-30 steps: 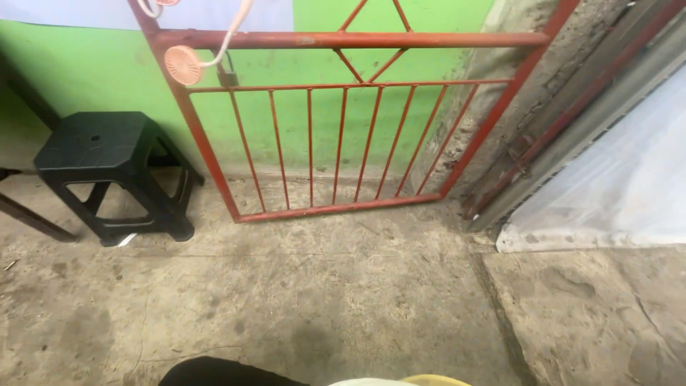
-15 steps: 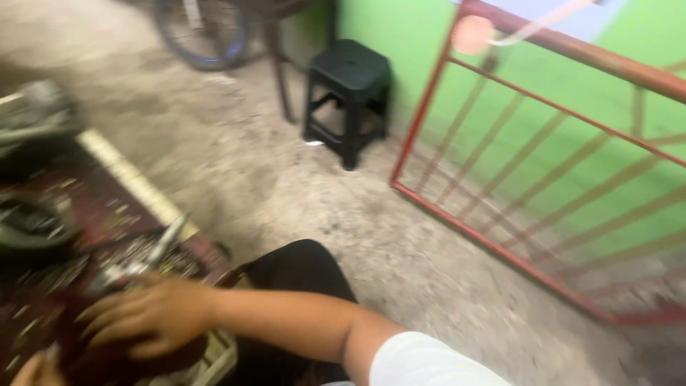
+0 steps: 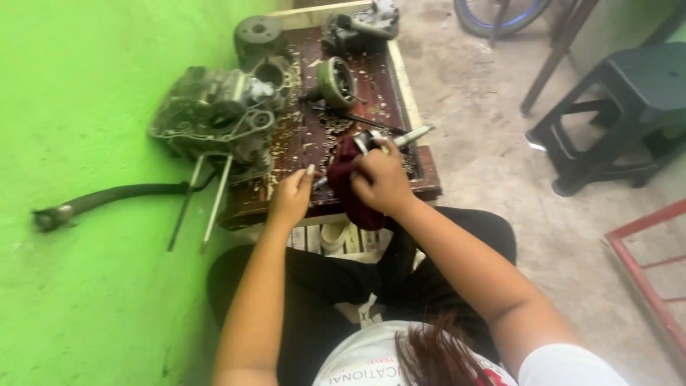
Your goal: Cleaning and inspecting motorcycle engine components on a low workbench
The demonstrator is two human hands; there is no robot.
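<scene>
Dark-red soft rag (image 3: 351,187), gripping right hand (image 3: 381,180)

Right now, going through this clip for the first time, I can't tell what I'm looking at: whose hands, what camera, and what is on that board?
The single view comes from a camera on a seated person's head, looking down. The left hand pinches a small metal piece. The right hand grips a dark red rag wrapped around a metal part. On the low wooden table lie greasy engine pieces: a large engine case, a round rotor and a chain. A black stool stands to the right.
</scene>
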